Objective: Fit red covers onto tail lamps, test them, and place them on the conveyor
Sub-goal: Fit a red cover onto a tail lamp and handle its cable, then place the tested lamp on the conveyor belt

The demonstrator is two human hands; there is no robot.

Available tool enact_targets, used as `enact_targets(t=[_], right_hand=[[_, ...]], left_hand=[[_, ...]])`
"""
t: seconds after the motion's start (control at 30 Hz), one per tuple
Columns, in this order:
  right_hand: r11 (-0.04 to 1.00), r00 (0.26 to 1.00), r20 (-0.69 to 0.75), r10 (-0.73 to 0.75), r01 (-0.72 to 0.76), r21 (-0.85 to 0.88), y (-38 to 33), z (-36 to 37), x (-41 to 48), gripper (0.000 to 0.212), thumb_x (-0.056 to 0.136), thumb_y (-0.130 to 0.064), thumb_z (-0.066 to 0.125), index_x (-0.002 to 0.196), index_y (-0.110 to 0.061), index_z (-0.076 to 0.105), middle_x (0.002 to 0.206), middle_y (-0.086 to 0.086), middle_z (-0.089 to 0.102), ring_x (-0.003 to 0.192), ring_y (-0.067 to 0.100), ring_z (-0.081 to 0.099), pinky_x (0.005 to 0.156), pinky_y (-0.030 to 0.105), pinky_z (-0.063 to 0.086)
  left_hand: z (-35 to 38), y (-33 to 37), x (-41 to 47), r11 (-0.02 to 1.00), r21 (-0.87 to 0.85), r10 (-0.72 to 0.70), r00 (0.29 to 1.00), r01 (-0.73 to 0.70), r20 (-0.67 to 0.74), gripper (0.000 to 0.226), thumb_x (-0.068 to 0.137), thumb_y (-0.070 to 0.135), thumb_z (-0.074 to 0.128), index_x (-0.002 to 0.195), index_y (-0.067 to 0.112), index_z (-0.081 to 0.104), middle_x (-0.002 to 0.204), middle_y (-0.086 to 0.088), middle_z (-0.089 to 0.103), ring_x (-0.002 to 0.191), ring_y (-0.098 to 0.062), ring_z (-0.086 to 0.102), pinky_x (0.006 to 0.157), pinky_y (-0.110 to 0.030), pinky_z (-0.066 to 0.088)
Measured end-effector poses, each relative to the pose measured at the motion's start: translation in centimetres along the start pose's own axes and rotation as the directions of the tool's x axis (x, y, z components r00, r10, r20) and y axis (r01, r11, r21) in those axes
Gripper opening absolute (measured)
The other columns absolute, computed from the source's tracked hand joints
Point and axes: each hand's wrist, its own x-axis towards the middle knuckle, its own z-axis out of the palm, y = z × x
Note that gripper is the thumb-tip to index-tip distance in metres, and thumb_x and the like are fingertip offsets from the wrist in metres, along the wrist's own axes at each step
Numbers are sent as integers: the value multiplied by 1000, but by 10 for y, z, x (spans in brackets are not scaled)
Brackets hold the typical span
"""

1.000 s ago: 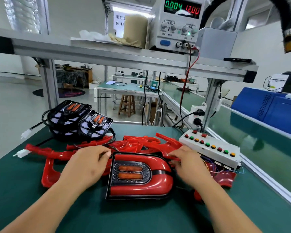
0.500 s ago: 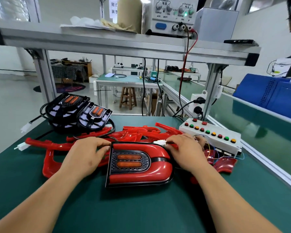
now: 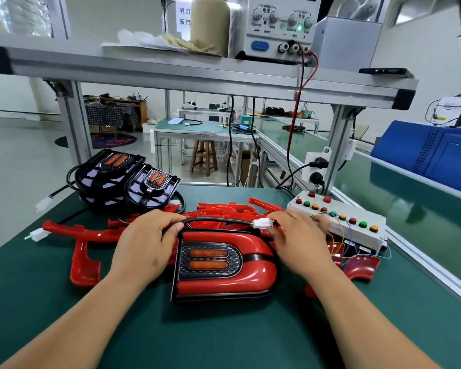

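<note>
The red-covered tail lamp [image 3: 224, 267] lies mid-workbench [image 3: 224, 342]. The left hand [image 3: 147, 243] grips its black cable [image 3: 216, 221], and the right hand [image 3: 296, 241] pinches the white connector [image 3: 262, 223]. The power supply [image 3: 280, 25] on the shelf reads CURRENT, VOLTAGE, COARSE.

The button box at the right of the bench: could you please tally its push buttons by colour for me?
Red push buttons: 5
Green push buttons: 3
Yellow push buttons: 3
Total: 11 push buttons on the white button box
</note>
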Motion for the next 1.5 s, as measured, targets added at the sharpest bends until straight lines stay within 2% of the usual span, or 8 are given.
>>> enact_targets(t=[0.13, 0.7, 0.83, 0.97, 1.17, 1.23, 1.33, 1.5], right_hand=[[998, 1000, 14, -5, 4, 69, -2, 3, 0, 20, 97, -34, 46, 116, -35, 53, 111, -13, 57, 110, 13, 51, 73, 32, 10], [972, 994, 96, 59, -79, 221, 2, 2, 0, 40, 87, -62, 50, 122, -45, 62, 99, -18, 58, 113, 15, 50, 99, 45, 36], [987, 969, 190, 160, -162, -5, 8, 2, 2, 57, 94, -64, 28, 146, -41, 36, 141, -2, 50, 135, 21, 38, 111, 45, 26], [983, 973, 154, 171, -158, -90, 11, -2, 2, 56, 99, -56, 21, 147, -33, 37, 148, -7, 39, 138, 19, 31, 117, 50, 14], [911, 978, 193, -81, -6, 412, -17, -5, -5, 59, 88, -66, 37, 126, -29, 63, 112, -13, 56, 111, 5, 50, 102, 32, 38], [885, 950, 287, -124, -25, 465, -24, -3, -9, 73, 78, -76, 33, 130, -31, 59, 113, -15, 55, 109, 3, 49, 94, 19, 38], [877, 924, 362, -120, -72, 475, -25, 0, -8, 52, 83, -69, 47, 125, -40, 54, 116, -22, 55, 107, -2, 49, 83, 7, 32], [799, 890, 445, -95, -199, 568, -28, -2, -9, 37, 81, -60, 65, 112, -43, 52, 109, -18, 61, 97, -2, 61, 86, 24, 53]], left_hand=[[2, -2, 2, 998, -57, -37, 999, 36, -19, 16, 92, 13, 63, 103, 16, 74, 88, 12, 62, 83, -10, 58, 74, -14, 37], [2, -8, 2, 995, -73, -69, 997, 66, -35, 16, 93, 10, 62, 104, 13, 74, 91, 8, 64, 88, -9, 56, 77, -10, 35], [1, -10, 2, 994, -70, -93, 995, 89, -47, 15, 93, 11, 63, 103, 13, 74, 90, 7, 64, 87, -11, 58, 76, -14, 35], [1, -11, 1, 992, -78, -102, 994, 99, -34, 14, 91, 13, 65, 100, 18, 75, 81, 20, 58, 79, 5, 53, 71, -7, 34], [2, -14, -3, 993, -70, -90, 996, 92, 27, 16, 89, 13, 68, 100, 22, 77, 80, 27, 57, 79, 14, 52, 71, -2, 34], [2, -15, -3, 993, -70, -91, 996, 92, 26, 16, 89, 13, 68, 100, 22, 77, 81, 26, 57, 80, 13, 52, 73, -3, 33], [1, -15, -3, 992, -81, -92, 995, 93, 25, 16, 89, 13, 68, 100, 22, 77, 82, 24, 58, 82, 11, 53, 74, -4, 34], [0, -16, -3, 991, -99, -83, 996, 85, 24, 17, 89, 13, 68, 100, 23, 77, 83, 22, 60, 84, 10, 53, 76, -5, 34]])
